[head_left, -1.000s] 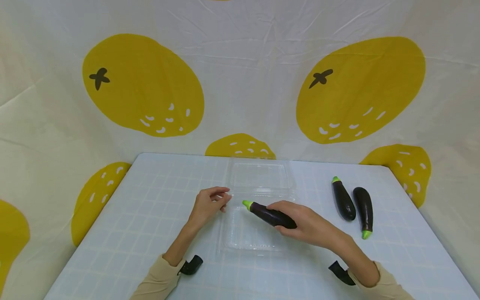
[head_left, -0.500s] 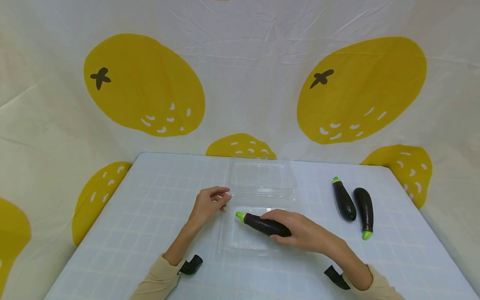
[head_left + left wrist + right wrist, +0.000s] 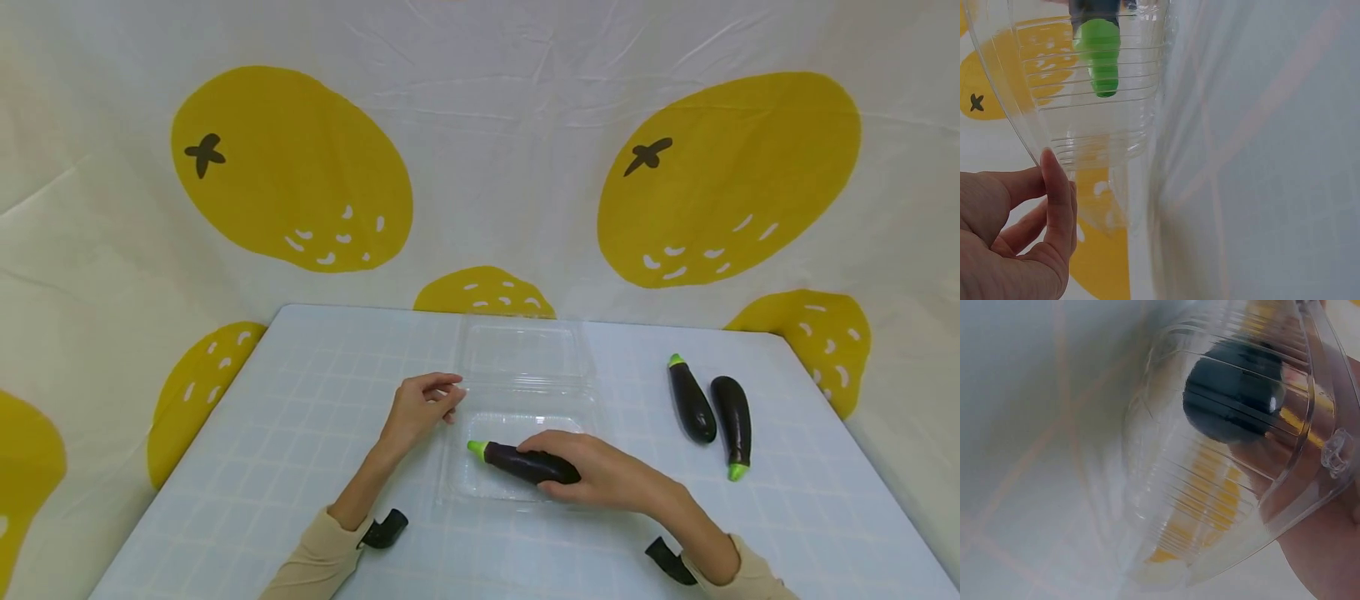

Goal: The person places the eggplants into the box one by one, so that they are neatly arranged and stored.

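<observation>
My right hand (image 3: 600, 471) grips a dark purple eggplant (image 3: 517, 463) with a green stem end pointing left. It lies inside the near half of a hinged clear plastic container (image 3: 476, 487), whose lid (image 3: 521, 354) lies folded back toward the far side. Through the clear wall, the left wrist view shows the green stem end (image 3: 1105, 59) and the right wrist view the rounded dark end (image 3: 1232, 394). My left hand (image 3: 420, 410) pinches the container's left rim between thumb and finger, near the hinge.
Two more eggplants lie at the right of the table, one with its stem end (image 3: 692, 402) away from me, the other (image 3: 732, 421) with its stem toward me. Behind the pale checked tabletop (image 3: 322, 375) hangs a cloth (image 3: 502, 167) with yellow fruit prints.
My right hand has lowered the eggplant and brought it nearer to me and slightly left, down into the container. My left hand has stayed at the rim.
</observation>
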A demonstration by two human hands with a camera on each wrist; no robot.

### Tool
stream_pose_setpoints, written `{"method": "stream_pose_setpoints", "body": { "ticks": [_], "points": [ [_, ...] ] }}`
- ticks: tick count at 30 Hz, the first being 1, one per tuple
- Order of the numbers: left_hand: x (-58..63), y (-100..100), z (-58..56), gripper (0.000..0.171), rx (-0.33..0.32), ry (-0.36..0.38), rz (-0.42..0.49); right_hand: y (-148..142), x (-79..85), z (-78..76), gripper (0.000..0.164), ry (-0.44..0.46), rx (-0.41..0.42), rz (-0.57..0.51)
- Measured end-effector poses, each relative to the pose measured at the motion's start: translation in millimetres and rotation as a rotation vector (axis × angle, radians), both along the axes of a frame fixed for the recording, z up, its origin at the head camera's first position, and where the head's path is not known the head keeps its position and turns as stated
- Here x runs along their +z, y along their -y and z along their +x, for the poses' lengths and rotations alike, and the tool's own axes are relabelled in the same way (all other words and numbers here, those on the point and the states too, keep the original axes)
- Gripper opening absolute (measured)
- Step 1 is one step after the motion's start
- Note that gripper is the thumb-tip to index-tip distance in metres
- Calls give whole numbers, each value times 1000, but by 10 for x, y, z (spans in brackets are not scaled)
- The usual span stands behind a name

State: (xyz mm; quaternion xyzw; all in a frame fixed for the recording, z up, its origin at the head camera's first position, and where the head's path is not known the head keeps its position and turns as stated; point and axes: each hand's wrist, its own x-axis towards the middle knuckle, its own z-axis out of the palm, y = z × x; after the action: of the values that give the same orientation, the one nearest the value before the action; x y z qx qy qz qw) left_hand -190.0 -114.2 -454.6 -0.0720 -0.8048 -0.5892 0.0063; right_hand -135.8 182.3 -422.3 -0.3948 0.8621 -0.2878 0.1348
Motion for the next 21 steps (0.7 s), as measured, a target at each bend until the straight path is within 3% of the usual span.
{"method": "stream_pose_setpoints", "body": {
  "ticks": [11, 21],
  "points": [
    [16, -11, 13, 31, 4, 9, -12, -23, -48, -22, 43, 74, 38, -13],
    [9, -7, 12, 29, -3, -9, 1, -23, -80, -76, 38, 158, 121, -55]
  ]
}}
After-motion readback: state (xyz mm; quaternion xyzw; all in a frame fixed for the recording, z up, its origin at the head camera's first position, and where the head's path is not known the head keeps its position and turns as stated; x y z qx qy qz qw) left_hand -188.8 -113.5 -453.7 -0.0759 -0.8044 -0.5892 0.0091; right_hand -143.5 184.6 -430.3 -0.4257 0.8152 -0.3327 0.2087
